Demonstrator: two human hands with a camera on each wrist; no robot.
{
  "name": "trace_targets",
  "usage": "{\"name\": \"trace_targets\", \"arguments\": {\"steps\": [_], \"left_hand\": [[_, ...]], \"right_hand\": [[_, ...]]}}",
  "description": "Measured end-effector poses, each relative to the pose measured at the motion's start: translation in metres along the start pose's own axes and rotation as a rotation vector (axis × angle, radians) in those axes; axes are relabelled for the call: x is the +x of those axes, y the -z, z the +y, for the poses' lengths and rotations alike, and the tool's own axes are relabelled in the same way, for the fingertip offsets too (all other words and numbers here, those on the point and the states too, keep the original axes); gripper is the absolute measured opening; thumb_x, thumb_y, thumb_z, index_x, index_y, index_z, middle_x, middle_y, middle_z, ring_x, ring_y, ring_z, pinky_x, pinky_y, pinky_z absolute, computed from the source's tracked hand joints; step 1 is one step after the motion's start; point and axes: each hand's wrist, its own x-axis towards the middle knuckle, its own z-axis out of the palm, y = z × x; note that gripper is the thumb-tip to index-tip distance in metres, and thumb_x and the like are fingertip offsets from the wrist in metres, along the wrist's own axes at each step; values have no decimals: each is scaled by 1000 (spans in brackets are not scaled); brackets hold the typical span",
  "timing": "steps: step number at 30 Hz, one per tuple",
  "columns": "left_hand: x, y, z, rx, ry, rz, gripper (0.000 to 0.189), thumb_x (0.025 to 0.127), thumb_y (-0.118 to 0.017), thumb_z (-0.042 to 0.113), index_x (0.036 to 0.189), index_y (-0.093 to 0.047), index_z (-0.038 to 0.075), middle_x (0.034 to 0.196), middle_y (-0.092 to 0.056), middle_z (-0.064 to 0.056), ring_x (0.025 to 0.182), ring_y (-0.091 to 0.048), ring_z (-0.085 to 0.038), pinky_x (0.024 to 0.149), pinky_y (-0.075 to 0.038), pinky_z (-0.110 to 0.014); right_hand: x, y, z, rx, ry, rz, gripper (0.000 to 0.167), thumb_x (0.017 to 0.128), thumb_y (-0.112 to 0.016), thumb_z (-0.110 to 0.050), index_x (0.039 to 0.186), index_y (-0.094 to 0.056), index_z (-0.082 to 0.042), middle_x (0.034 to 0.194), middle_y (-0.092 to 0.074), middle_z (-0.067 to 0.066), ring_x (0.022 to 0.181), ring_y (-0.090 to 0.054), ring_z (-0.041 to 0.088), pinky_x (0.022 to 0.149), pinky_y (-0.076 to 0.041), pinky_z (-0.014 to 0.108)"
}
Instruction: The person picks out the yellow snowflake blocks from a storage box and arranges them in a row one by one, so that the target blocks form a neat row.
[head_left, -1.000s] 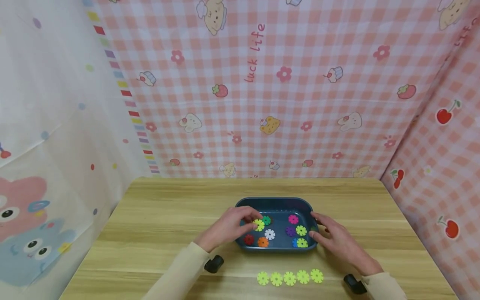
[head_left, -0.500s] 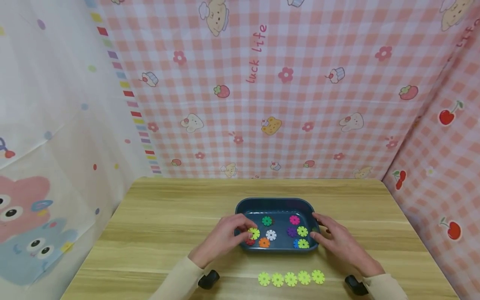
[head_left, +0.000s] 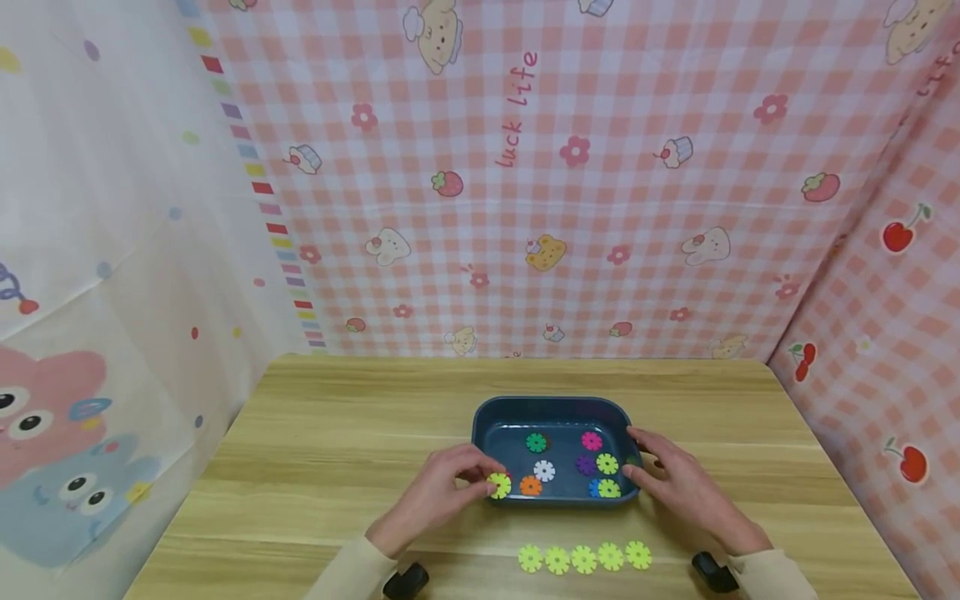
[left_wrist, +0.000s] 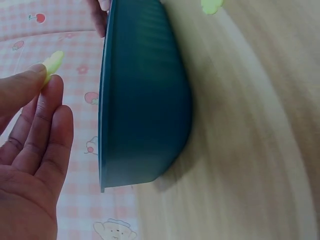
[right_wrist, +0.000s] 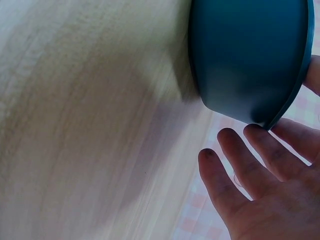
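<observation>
Yellow disc (head_left: 500, 486), pinched in left grip (head_left: 430, 495), right grip (head_left: 687, 486) outspread, apparently touching tray (head_left: 558, 408)

We face a pink-and-white gingham cloth (head_left: 495, 217) lettered "luck life" | at left we see a white cloth (head_left: 142, 250) with cartoon figures and dots | at right, cherry-printed gingham (head_left: 870, 308) | below, a wood-grained bench (head_left: 352, 417), far corners rounded

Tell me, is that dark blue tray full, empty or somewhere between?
Somewhere between: the tray holds a green disc, a white disc, a pink disc and others, with bare floor showing between them.
</observation>
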Motion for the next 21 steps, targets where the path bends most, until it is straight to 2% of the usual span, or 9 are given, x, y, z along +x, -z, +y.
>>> {"name": "trace_targets", "arguments": {"steps": [4,12,16,21], "left_hand": [[-7,-2,-2,-17,15,-9,20,92,-78,6,111,-77,4,99,-72,3,83,-64,-3,81,-59,-23],[-21,-6,-6,-68,134,-28,15,90,-80,6,104,-77,11,95,-74,0,79,-65,-3,75,-58,-23],[-26,-10,-7,-110,180,-28,14,89,-80,6,101,-76,13,93,-74,3,78,-66,-3,72,-58,-22],[-33,-15,-11,-133,191,-39,12,89,-81,7,98,-77,13,89,-73,6,76,-65,-2,70,-57,-21]], "right_hand": [[-1,0,1,3,6,3,62,103,-68,-27,152,-46,4,151,-47,32,134,-50,51,101,-51,59],[-1,0,1,15,1,-9,62,103,-67,-28,152,-45,4,152,-46,32,134,-51,51,101,-51,58],[-1,0,1,18,11,1,62,103,-67,-26,152,-45,5,151,-47,33,132,-52,50,101,-51,58],[0,0,0,22,32,15,62,103,-68,-24,151,-45,6,149,-48,33,131,-54,49,101,-52,58]]}}
